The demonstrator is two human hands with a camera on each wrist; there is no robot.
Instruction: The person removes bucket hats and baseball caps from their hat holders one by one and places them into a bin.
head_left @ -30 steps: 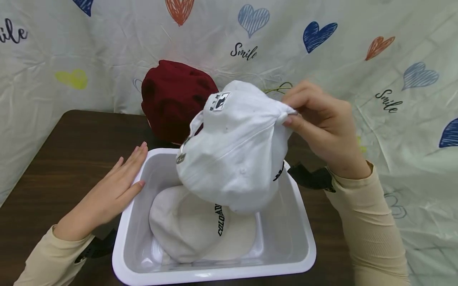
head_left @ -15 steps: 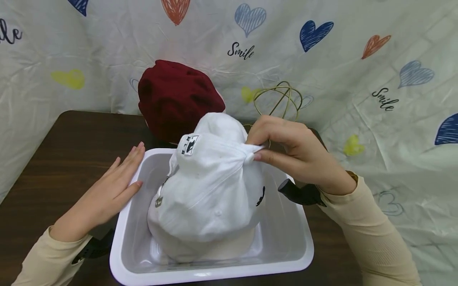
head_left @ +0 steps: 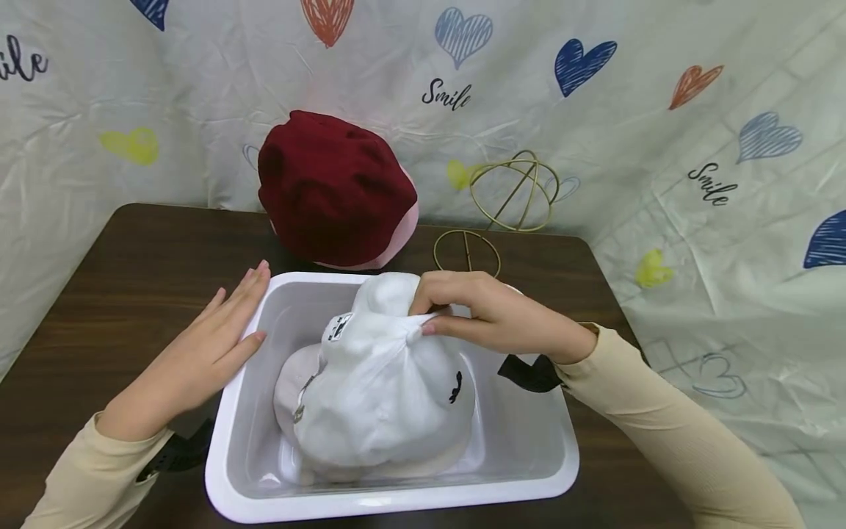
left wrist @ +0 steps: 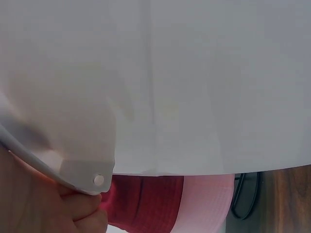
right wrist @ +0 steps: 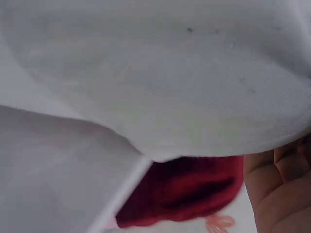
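Between thumb and fingers, my right hand [head_left: 489, 312] pinches the crown of a white baseball cap [head_left: 383, 389]. That cap lies over a cream cap [head_left: 291, 389] inside a white plastic basin [head_left: 522, 433], and most of the cream cap is hidden beneath it. My left hand [head_left: 198, 353] rests with straight fingers against the basin's left rim. In the left wrist view, the basin's outer wall [left wrist: 194, 97] fills most of the frame beside the hand's fingers [left wrist: 80, 208]. The right wrist view shows the white cap's cloth [right wrist: 170, 87] up close, with part of the hand at the right.
Behind the basin, a dark red and pink hat [head_left: 337, 191] sits on the dark wooden table [head_left: 158, 257]. To its right stands a gold wire hat stand [head_left: 522, 191] with a round base. A white cloth printed with hearts [head_left: 396, 73] hangs at the back.
My right hand has lowered the white cap leftward and toward me, from above the basin onto the cream cap. The hat stand has come into view. My left hand has stayed at the rim.
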